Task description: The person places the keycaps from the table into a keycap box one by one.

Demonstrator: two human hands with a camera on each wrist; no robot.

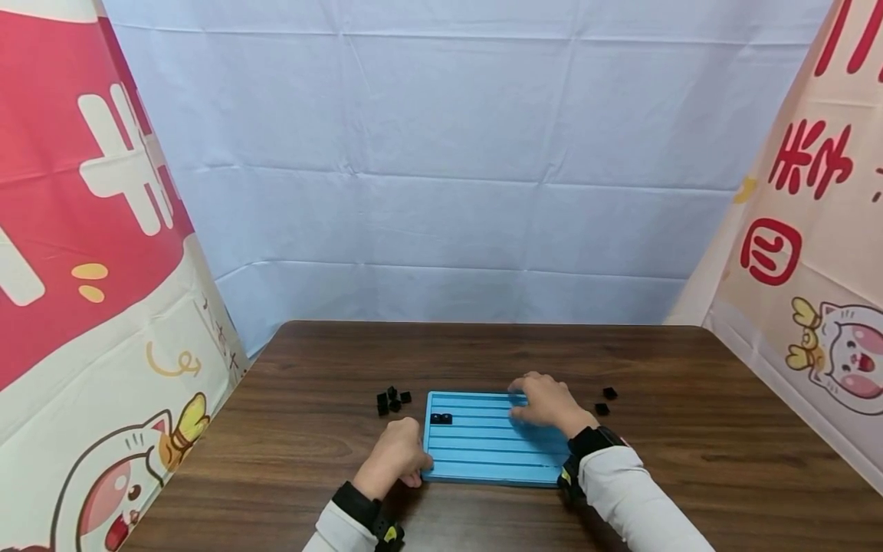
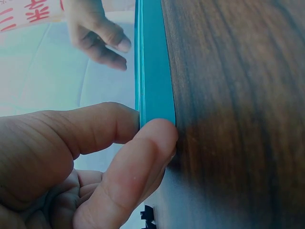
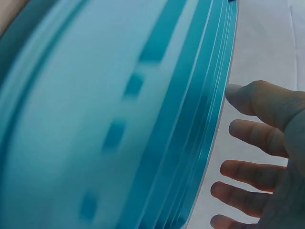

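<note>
A light blue ridged tray (image 1: 483, 455) lies flat on the table, with long parallel grooves running across it. Two small black cubes (image 1: 441, 419) sit side by side in a groove near its upper left. At the near left corner, my left hand (image 1: 398, 454) pinches the tray's edge; in the left wrist view its thumb and finger (image 2: 152, 152) meet on the blue rim. My right hand (image 1: 548, 402) hovers above the tray's far right part, fingers spread and holding nothing. Those separate fingers (image 3: 252, 171) also show in the right wrist view.
Several loose black cubes (image 1: 393, 400) lie in a cluster left of the tray. Two more black cubes (image 1: 602, 409) are on the right, past my right hand. The brown wooden table (image 1: 317, 368) ends at a pale cloth backdrop (image 1: 441, 230), with printed cloths at both sides.
</note>
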